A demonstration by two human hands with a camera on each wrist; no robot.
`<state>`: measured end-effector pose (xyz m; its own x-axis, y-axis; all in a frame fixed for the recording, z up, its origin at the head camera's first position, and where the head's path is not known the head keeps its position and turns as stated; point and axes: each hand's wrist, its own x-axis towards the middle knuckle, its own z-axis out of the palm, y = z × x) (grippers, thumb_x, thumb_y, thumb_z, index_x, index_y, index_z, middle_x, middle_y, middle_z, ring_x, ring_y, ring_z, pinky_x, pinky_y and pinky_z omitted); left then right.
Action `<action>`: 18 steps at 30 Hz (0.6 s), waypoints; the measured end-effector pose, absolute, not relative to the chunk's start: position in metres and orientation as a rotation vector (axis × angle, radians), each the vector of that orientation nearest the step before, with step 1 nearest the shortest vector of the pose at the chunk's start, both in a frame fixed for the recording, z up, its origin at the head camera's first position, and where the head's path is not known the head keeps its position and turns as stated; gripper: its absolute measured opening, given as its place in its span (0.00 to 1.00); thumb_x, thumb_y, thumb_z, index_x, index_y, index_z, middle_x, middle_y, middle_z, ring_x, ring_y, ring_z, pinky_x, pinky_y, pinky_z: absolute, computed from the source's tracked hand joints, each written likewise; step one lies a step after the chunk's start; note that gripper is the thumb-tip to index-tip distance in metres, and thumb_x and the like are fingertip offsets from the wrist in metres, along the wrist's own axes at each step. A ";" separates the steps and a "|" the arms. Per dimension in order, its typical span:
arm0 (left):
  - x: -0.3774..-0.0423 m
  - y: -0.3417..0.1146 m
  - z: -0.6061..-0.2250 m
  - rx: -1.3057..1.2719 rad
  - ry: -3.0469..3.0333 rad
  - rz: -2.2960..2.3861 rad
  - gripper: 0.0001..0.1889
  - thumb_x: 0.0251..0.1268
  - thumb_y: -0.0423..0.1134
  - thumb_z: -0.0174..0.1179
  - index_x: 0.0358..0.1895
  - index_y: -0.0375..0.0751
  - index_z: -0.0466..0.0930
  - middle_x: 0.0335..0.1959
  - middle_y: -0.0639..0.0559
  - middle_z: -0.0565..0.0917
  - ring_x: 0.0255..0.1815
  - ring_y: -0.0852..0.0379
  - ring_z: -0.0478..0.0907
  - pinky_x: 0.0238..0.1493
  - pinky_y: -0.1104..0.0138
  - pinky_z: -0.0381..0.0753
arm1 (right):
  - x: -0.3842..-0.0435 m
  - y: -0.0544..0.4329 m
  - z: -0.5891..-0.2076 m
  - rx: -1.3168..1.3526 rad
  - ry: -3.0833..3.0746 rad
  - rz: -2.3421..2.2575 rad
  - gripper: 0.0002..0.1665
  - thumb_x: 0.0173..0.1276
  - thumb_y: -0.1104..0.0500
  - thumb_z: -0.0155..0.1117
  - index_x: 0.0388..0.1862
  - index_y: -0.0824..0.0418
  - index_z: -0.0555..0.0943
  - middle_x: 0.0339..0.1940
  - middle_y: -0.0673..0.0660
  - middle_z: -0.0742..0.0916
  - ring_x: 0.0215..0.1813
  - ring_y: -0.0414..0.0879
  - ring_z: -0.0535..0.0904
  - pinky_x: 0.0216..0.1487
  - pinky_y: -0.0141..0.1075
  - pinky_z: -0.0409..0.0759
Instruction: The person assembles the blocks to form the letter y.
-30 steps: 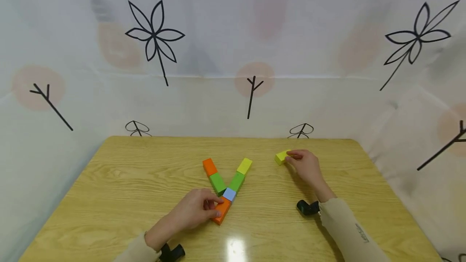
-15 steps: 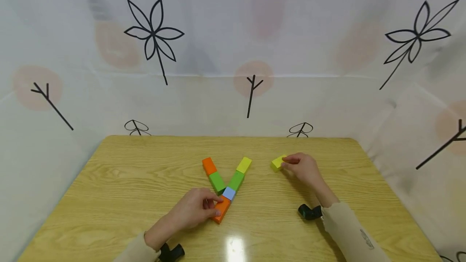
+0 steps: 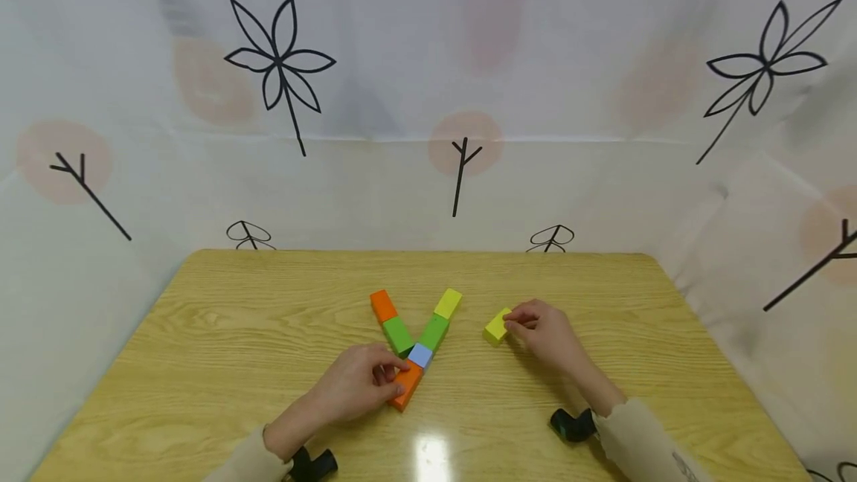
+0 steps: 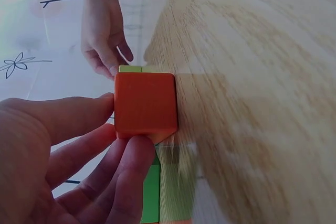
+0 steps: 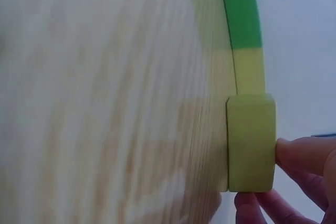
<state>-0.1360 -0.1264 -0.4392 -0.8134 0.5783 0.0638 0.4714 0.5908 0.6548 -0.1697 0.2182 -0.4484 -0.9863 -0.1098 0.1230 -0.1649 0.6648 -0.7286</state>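
My left hand [image 3: 358, 385] pinches an orange block [image 3: 405, 387] at the lower end of a Y of blocks on the table. A blue block [image 3: 420, 355] follows it at the fork. From there the right branch has a green block [image 3: 434, 333] and a yellow block [image 3: 448, 304]; the left branch has another green block [image 3: 398, 335] and a second orange block [image 3: 384, 306]. To the right of the Y, my right hand [image 3: 549, 337] pinches a separate yellow block [image 5: 252, 145] by its near end. Thumb and fingertips press that block's edges in the right wrist view.
The wooden table [image 3: 268, 288] has rounded far corners and meets a pale patterned cloth [image 3: 375, 192] behind it. Dark wrist-worn devices show near both cuffs, the right one [image 3: 572, 425] low over the table.
My right hand has brought its yellow block left and toward me, turning it to slant much like the right branch. My left hand stays on the orange block.
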 end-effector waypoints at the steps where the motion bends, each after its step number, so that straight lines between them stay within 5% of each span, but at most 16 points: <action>1: -0.136 -0.127 -0.439 0.891 2.661 1.024 0.11 0.58 0.38 0.73 0.45 0.46 0.89 0.28 0.66 0.76 0.28 0.70 0.73 0.30 0.72 0.76 | -0.167 0.216 -0.448 0.238 -2.804 1.244 0.03 0.67 0.62 0.70 0.38 0.61 0.88 0.46 0.58 0.85 0.42 0.50 0.84 0.38 0.35 0.84; 18: -0.135 -0.134 -0.439 0.916 2.606 1.054 0.11 0.60 0.38 0.71 0.46 0.47 0.88 0.32 0.63 0.80 0.31 0.69 0.75 0.33 0.72 0.77 | -0.133 0.180 -0.455 0.487 -2.825 1.362 0.16 0.63 0.60 0.74 0.49 0.60 0.84 0.44 0.51 0.85 0.41 0.44 0.81 0.42 0.35 0.82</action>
<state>-0.1351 -0.1343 -0.4395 -0.7926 0.6071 0.0564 0.4757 0.5579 0.6801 -0.1325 0.1801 -0.4552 -0.9524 -0.2867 0.1035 -0.2595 0.5847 -0.7686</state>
